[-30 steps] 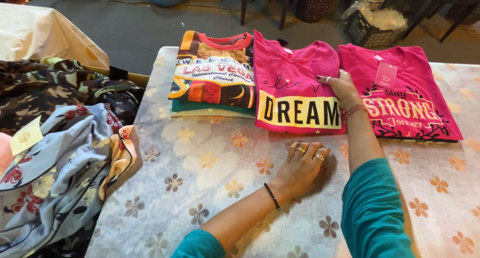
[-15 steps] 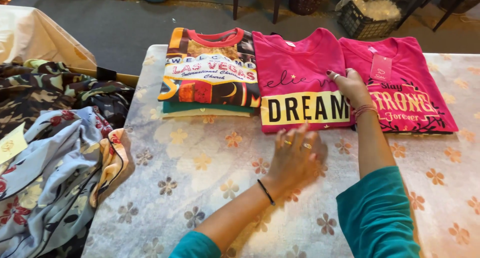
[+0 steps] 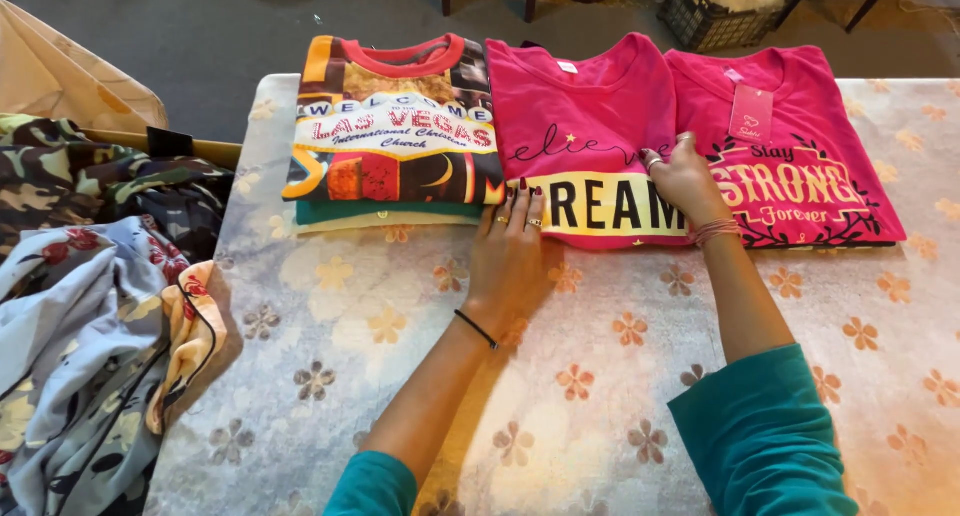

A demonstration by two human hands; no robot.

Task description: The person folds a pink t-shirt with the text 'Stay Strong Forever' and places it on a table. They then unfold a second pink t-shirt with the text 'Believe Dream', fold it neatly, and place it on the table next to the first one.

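A person in teal sleeves presses both hands on a folded bright pink cotton T-shirt with a yellow lettered band [image 3: 585, 136], the middle of three folded stacks along the far edge of a table under a pale flower-patterned cloth [image 3: 330, 376]. The left hand [image 3: 508, 251], ringed and with a black band at the wrist, lies flat and open-palmed at the shirt's 7 o'clock corner, fingertips on its lower hem; it grips nothing. The right hand [image 3: 683, 179], threads around its wrist, rests at the shirt's 3 o'clock edge with fingers curled loosely over the seam where it meets a second folded pink T-shirt with a hang tag and ornate print [image 3: 800, 166], pressing rather than pinching, apparently to flatten and square the fold between its neighbours. At the shirt's 9 o'clock sits a folded multicoloured printed T-shirt with a red collar [image 3: 395, 126] atop a green one. At the table's 9 o'clock, off its edge, lies a heap of camouflage and floral fabrics [image 3: 90, 306]. Compared with half a second ago, the left hand has slid forward from bare tablecloth onto the shirt's hem.
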